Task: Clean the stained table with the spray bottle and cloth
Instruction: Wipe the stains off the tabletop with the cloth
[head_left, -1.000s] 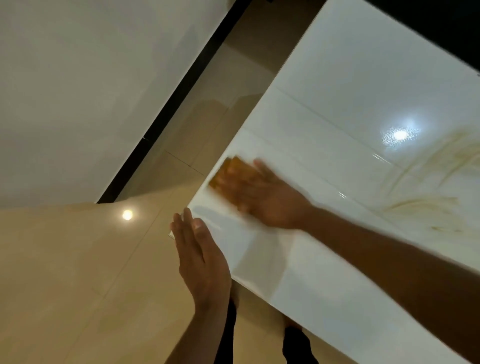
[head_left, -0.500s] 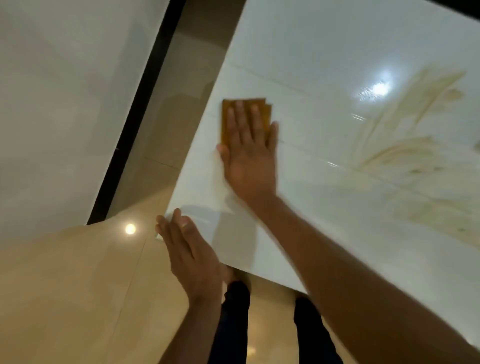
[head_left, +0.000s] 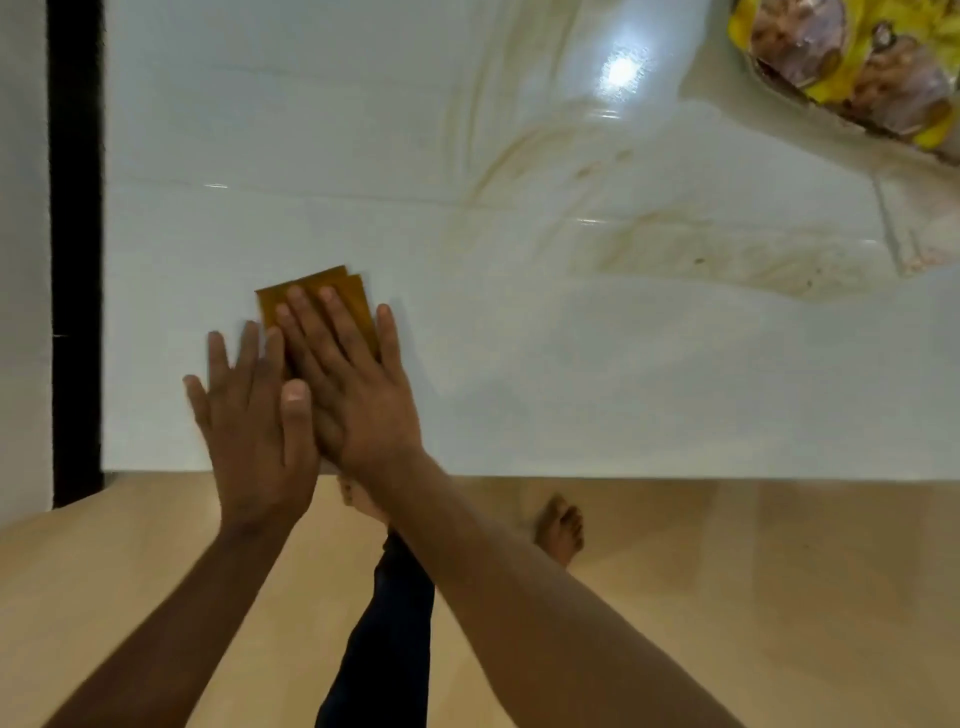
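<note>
Pressing flat, the right hand (head_left: 358, 395) lay with straight fingers on the folded orange cloth (head_left: 319, 301) near the table (head_left: 260, 130)'s front edge, the left hand (head_left: 254, 431) spread beside it holding nothing; the cloth looked soft, thin, best handled under the palm.

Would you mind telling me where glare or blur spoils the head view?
Head view: a ceiling light throws a bright glare spot on the glossy table, beside the brown stains; the yellow packet at the top right corner is blurred and stretched; the hands on the cloth are fairly sharp.
</note>
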